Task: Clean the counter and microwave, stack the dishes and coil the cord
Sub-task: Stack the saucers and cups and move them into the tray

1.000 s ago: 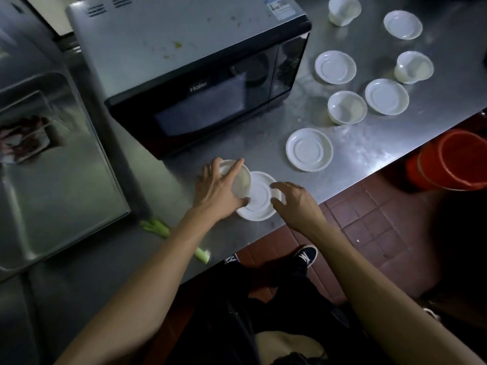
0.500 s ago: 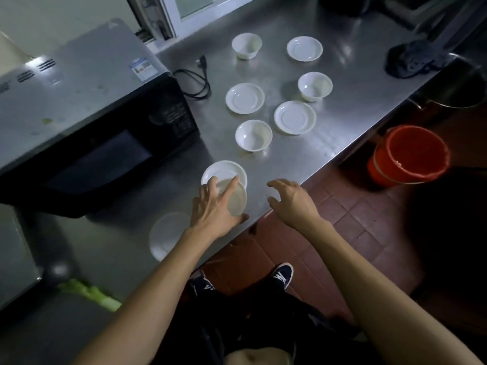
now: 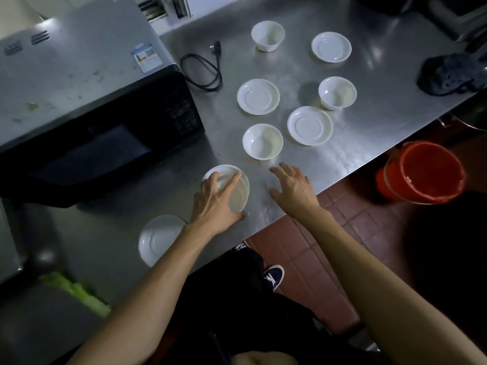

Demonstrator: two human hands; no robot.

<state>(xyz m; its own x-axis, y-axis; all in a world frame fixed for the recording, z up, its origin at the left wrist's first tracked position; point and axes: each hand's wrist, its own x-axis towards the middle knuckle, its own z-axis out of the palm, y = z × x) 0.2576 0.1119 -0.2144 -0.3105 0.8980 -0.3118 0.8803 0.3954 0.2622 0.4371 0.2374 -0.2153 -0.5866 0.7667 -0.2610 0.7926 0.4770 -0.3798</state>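
Curled over a white bowl (image 3: 237, 192), the left hand (image 3: 214, 204) grips it from above, fingers spread round its rim, right over a saucer (image 3: 222, 170) near the counter's (image 3: 355, 143) front edge. Right hand (image 3: 293, 187) hovers just beside it, fingers loosely spread and holding nothing, low over the steel.

Another saucer (image 3: 158, 239) lies beside the left wrist, close to the edge. Further back sit three more bowls (image 3: 262, 141), (image 3: 337, 93), (image 3: 268, 35) and three saucers (image 3: 310, 125), (image 3: 258, 96), (image 3: 331, 47), all apart from one another. The black cord (image 3: 203, 72) lies in a loose loop beside the microwave (image 3: 79, 101), its plug on the counter. Specks of green dirt mark the microwave's top. A green scrap (image 3: 76, 291) lies at the counter's near left. A dark cloth (image 3: 448, 75) sits at the far right, and a red bucket (image 3: 424, 172) stands on the tiled floor below.
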